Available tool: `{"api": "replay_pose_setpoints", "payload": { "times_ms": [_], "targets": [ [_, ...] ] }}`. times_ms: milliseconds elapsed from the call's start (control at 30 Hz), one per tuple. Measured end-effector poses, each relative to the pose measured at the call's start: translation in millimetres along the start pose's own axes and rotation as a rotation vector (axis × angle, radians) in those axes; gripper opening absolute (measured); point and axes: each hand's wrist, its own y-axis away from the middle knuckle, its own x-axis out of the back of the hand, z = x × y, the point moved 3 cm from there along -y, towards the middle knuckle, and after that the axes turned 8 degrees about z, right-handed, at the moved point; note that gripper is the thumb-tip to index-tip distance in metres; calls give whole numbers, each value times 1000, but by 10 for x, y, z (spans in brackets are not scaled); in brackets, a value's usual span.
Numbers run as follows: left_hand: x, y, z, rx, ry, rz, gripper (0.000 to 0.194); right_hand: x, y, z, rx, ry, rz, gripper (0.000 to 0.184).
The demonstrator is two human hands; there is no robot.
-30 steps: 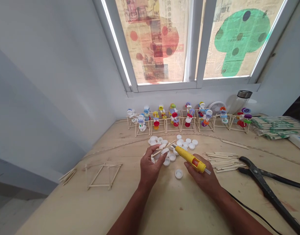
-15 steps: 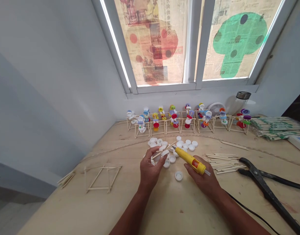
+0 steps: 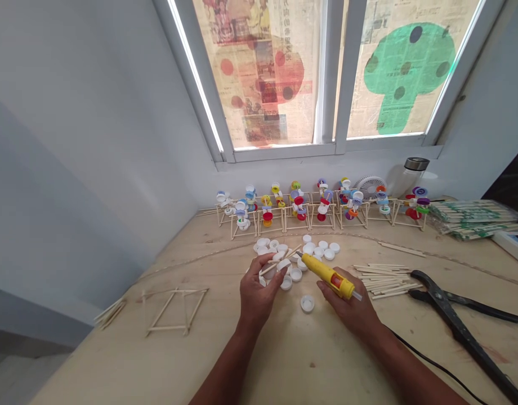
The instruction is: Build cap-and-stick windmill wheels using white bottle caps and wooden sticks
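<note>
**Both hands up and busy, close together over the middle of the table (image 3: 128, 343)**

Okay so both bare forearms come in from the bottom of the shot and angle toward each other. The left forearm (image 3: 225, 365) runs up to a slightly bent left wrist (image 3: 246, 327), and the left hand (image 3: 258, 295) is raised with its fingers (image 3: 269, 264) curled in and the thumb pinched across them. The right forearm (image 3: 415, 371) reaches in from the lower right, and the right hand (image 3: 347, 309) tilts inward with its fingers (image 3: 341, 275) wrapped in a firm grip. The hands sit just apart, not touching, with the right wrist (image 3: 379, 332) turned a bit toward the left hand.
</note>
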Motion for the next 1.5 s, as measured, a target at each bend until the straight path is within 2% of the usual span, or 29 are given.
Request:
{"api": "replay_pose_setpoints", "payload": {
  "times_ms": [333, 500, 600, 800, 1033, 1133, 1233, 1300, 1400, 1500],
  "targets": [
    [6, -8, 10, -58, -56, 21, 36, -2, 9, 43, -45, 3, -10, 29],
    [5, -13, -11, -33, -33, 16, 36, 7, 1, 27, -21, 29, -3, 29],
    [5, -15, -19, -7, 2, 17, 36, 15, -7, 6, 40, 55, 3, 29],
    [-10, -37, 27, 98, 166, 24, 29, 38, -8, -30, 154, 54, -6, 28],
    [-46, -35, 40, 262, 335, 25, 32, 116, -29, 11, 92, -66, 78, 15],
    [-68, -16, 17, 327, 397, 35, 37, 181, -73, 41, 65, -126, 166, 14],
    [-87, -2, -4, 390, 448, 28, 40, 351, -117, 75, 58, -145, 308, 19],
    [-92, 0, -11, 416, 482, 29, 42, 549, -116, 103, 71, -106, 404, 24],
    [-95, -3, -13, 429, 535, 28, 42, 948, -36, 174, 100, 40, 499, 27],
    [-100, -10, -12, 429, 554, 25, 42, 1374, 127, 323, 132, 274, 517, 23]
  ]
}}
